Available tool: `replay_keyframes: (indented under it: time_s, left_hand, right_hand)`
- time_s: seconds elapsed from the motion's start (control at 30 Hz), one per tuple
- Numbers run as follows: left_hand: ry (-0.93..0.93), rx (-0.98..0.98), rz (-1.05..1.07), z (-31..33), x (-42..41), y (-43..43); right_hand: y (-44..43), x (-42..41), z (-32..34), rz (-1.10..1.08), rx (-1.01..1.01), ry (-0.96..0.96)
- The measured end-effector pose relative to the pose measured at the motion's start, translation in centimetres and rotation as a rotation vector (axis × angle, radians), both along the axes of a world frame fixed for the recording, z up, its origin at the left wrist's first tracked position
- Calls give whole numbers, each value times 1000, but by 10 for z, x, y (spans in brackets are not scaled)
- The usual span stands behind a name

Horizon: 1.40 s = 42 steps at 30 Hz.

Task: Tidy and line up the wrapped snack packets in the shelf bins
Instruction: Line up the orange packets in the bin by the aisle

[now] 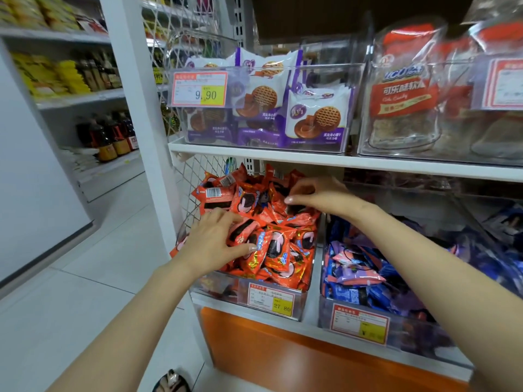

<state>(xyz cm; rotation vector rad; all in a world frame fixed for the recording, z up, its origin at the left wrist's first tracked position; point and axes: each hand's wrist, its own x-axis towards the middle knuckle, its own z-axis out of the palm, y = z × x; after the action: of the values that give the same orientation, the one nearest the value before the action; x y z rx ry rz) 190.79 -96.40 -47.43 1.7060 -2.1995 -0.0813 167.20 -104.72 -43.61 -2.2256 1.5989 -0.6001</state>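
Note:
A clear plastic bin (304,295) on the lower shelf is heaped with several red-orange wrapped snack packets (278,244) lying at mixed angles. My left hand (216,240) rests on the left front of the heap, fingers spread and pressing on packets. My right hand (317,195) reaches over the back of the heap, its thumb and fingers pinching a red-orange packet near the top. To the right stands a second clear bin (396,332) holding blue and purple wrapped packets (356,274).
The upper shelf (254,154) carries a clear bin of white-and-purple biscuit packs (317,120) and bins of large red bags (402,89). A white post (135,89) and wire mesh stand left of the bins. An aisle with bottle shelves (107,134) lies at the left.

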Motion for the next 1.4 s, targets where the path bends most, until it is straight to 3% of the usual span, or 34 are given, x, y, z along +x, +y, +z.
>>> replay_keyframes:
  time_s: [0.07,0.17,0.23,0.37,0.43,0.57,0.73,0.8,0.93,1.07,1.27,1.4]
  left_hand:
    - [-1,34,-18,0,-3,1]
    - [5,58,-27,1,-7,0]
    - [21,67,-25,2,-8,-1]
    - [41,61,-36,5,-10,1]
    - [50,54,-38,5,-10,1]
    - [154,-3,-27,4,-6,0]
    - [442,-78,13,12,-6,7]
    - [533,-105,9,17,-6,12]
    - [577,-130,-31,23,-11,22]
    - [562,-138,-38,22,-17,24]
    - [483,-179,-47,17,-24,20]
    - [332,-202,-48,7,-29,18]
  right_hand:
    - [1,9,0,5,-58,-90]
    - [-1,19,-11,102,-102,103]
    - [-2,16,-17,11,-169,143]
    - [0,5,-17,-125,-169,48]
    - [1,2,-16,-146,-140,-127]
    - [4,1,-8,-90,-107,-760]
    - [20,-14,0,29,44,-994]
    - [35,-24,6,157,115,-898]
    - [64,-30,0,341,146,-474]
    - [70,-27,-22,319,-81,80]
    - [82,-14,-14,294,-124,273]
    - [88,-3,-24,284,-176,325]
